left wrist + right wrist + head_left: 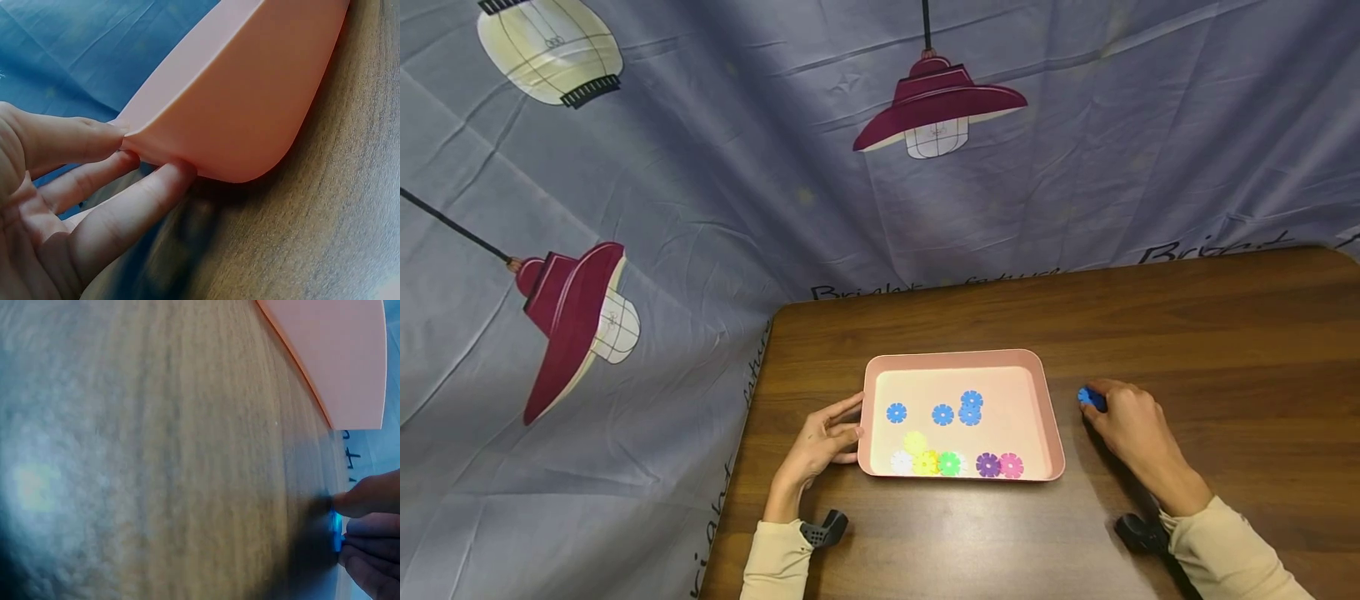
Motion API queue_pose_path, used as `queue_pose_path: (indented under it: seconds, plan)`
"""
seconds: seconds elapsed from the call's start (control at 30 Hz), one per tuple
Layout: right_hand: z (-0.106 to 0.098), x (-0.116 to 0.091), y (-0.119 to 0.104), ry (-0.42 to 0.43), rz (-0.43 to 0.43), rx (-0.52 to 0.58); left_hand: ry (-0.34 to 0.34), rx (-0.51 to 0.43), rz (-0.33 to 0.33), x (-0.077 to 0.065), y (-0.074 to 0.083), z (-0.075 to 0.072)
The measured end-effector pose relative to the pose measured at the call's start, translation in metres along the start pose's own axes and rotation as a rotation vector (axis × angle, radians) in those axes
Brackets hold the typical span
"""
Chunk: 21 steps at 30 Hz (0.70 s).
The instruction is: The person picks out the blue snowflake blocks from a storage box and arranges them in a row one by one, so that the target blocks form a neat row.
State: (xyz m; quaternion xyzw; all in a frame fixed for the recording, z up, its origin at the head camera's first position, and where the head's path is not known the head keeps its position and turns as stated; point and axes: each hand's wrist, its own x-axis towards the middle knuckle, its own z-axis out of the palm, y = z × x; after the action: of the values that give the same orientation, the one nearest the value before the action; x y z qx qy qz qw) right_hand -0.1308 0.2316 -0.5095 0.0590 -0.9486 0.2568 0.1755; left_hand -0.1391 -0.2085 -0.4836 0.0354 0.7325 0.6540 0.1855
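Note:
A shallow pink tray (pixel 958 360) holds small notched, flower-shaped plastic discs. Blue discs (pixel 943 414) are spread across its middle. Along the near side are a green disc (pixel 950 464), a purple disc (pixel 988 465) and a pink disc (pixel 1011 465), with yellow and white ones (pixel 901 462). My left hand (pixel 816 446) touches the tray's left side; in the left wrist view its fairly straight fingers (pixel 134 209) meet the outer wall near the rim. To the tray's right, my right hand (pixel 1138 425) pinches blue disc material (pixel 1092 399) at the table; whether it is one disc or several, I cannot tell.
The brown wooden table (pixel 1247 358) extends to the right of the tray and in front of it. A grey-blue cloth (pixel 760 167) printed with lamps hangs behind and along the left. Dark devices (pixel 825 529) are worn at both wrists.

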Motion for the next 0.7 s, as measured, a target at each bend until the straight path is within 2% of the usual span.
queue_pose_path:
  seconds: [0.33,0.7]
  plan:
    - [-0.0017,0.0007,-0.0055,-0.021,-0.024,-0.001,0.029,-0.003,-0.011,-0.0033,-0.0001,-0.0001]
    - [-0.0058,0.0012,-0.0060,-0.034,-0.018,-0.007,0.016,-0.028,-0.013,-0.0002,-0.0004,0.0000]
